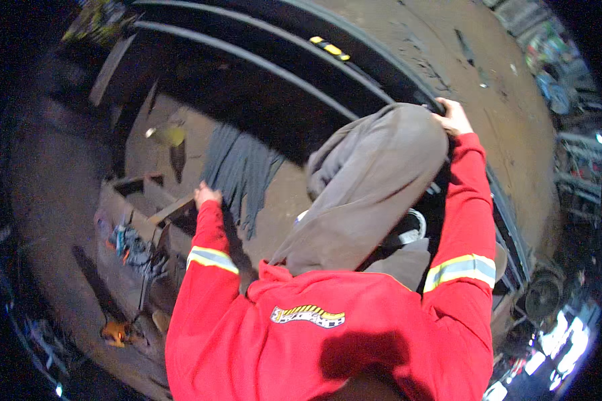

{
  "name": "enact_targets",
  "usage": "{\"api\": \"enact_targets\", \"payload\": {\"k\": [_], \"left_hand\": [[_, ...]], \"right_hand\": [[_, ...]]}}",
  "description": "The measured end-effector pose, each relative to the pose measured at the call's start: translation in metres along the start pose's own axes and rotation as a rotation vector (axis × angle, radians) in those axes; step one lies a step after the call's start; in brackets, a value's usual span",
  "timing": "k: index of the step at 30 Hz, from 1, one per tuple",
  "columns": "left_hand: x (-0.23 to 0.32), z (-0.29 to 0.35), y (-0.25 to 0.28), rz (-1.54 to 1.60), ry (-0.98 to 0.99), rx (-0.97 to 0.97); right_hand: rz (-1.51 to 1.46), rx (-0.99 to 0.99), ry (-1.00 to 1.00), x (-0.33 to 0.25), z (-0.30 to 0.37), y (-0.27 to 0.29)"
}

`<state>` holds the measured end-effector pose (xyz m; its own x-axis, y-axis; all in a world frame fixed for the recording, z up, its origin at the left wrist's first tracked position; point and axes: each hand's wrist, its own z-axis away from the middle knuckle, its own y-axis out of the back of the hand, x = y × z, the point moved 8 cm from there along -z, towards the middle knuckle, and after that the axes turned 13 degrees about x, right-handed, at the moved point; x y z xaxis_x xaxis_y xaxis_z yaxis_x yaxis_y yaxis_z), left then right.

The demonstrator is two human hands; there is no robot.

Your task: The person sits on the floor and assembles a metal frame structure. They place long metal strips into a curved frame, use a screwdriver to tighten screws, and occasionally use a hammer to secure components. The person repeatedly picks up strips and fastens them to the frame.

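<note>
My right hand (pixel 453 119) is wrapped over the upper edge of a long dark metal beam (pixel 408 75), beside my raised knee in grey trousers (pixel 388 160). My left hand (pixel 207 194) hangs lower on the left, its fingers loosely apart and slightly blurred. It is nearest to the end of a flat brown metal bar (pixel 172 209) on an open steel frame (pixel 124 207); whether it touches the bar I cannot tell. Just beyond that hand lies a bundle of dark grey strips (pixel 237 167).
A yellowish cup-like object (pixel 174 137) stands past the frame. Tools (pixel 132 247) lie on the frame, and an orange tool (pixel 116 333) sits lower left. Parallel rails (pixel 254 52) cross the far side; one bears a yellow-black striped marker (pixel 330 48). Cluttered shelving (pixel 575 160) stands right.
</note>
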<state>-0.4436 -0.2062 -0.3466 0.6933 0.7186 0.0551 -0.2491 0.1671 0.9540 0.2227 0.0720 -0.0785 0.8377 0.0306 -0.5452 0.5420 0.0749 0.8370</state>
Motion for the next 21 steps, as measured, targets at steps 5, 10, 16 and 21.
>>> {"api": "enact_targets", "payload": {"k": [5,10,16,21], "left_hand": [[-0.001,0.002,0.012,0.075,0.016,0.033],[-0.016,-0.013,0.009,0.097,0.042,0.029],[0.002,-0.014,0.019,0.004,0.027,0.127],[-0.007,-0.019,0.019,0.128,0.047,0.189]], "right_hand": [[0.072,-0.132,-0.086,-0.003,-0.003,-0.011],[0.123,0.118,0.009,0.021,0.012,0.013],[0.098,0.108,-0.065,0.017,0.013,0.012],[0.217,0.152,-0.096,0.0,0.013,0.002]]}}
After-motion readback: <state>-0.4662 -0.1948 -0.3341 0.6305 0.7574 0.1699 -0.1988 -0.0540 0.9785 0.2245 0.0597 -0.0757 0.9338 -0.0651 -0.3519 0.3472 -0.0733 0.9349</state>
